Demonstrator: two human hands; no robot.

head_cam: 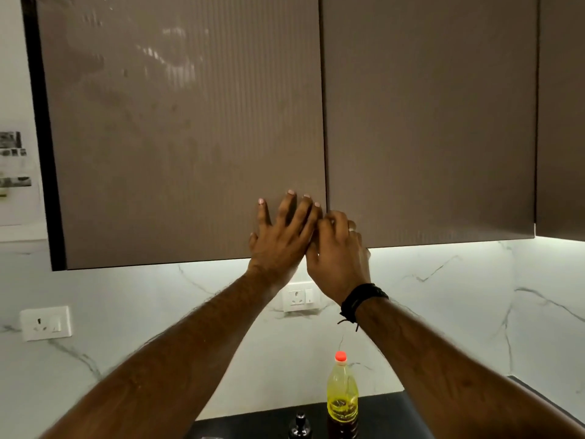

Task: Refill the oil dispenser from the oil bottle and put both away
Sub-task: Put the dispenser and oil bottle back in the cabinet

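Oil bottle [342,397] and dark oil dispenser [299,426] stand side by side on the table [380,413]; probably slick, best gripped mid-body; left hand [281,236] spread flat on cabinet door [190,122], right hand [338,251] curled at its edge.

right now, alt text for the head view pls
Both hands reach a closed brown cabinet door: left hand flat on it, right hand curled at its edge. Below, an oil bottle and dark dispenser stand on the black counter.
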